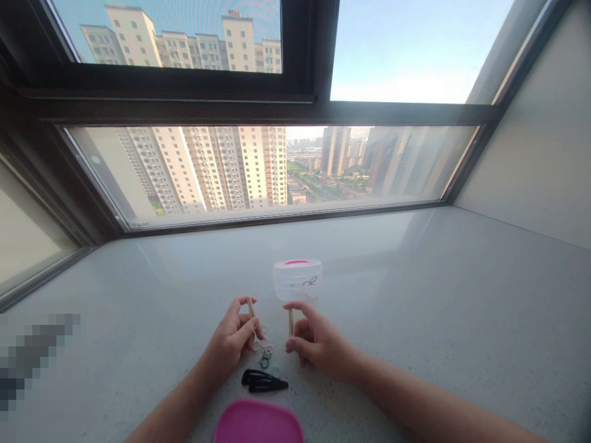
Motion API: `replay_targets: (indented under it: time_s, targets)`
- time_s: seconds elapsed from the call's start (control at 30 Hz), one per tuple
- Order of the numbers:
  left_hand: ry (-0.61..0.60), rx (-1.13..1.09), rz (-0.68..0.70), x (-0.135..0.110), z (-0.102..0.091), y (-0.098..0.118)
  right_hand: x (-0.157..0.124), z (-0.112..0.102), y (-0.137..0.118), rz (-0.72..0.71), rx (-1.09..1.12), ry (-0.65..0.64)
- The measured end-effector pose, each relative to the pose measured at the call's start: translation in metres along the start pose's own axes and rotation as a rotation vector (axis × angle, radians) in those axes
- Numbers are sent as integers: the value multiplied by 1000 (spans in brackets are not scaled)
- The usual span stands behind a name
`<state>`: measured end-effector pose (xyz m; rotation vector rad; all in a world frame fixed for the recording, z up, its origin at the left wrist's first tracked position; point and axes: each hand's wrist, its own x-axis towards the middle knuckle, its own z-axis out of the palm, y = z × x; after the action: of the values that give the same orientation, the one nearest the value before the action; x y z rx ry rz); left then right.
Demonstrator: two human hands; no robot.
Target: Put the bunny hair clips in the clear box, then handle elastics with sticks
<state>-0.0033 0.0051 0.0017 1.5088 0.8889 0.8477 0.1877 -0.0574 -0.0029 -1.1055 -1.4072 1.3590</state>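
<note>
My left hand is closed around a thin wooden stick held upright. My right hand grips a second wooden stick, also upright. Between the two hands lie several small elastic rings on the pale stone sill. Two black hair clips lie just nearer to me than the rings. A small clear plastic box with something pink inside stands just beyond my hands.
A pink lid lies at the near edge below the clips. The stone sill runs to a dark-framed window at the back and a wall on the right.
</note>
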Motion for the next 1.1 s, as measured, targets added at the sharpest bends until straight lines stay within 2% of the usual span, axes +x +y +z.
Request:
replay_targets:
  time_s: [0.2,0.37,0.6,0.83,1.1]
  targets:
    - [-33,2,-1,-1,1,0,0,0,3,-40,-18,13]
    - [-16,18,7,-1,1,1,1,-1,5,-54,-17,9]
    - [-24,-9,10,0,0,-2,1,-5,3,-22,9,-78]
    - [-57,-14,0,2,-2,-5,5,-4,8,-3,21,-36]
    - [-25,-38,-20,4,-2,-4,4,-5,3,-25,-123,-15]
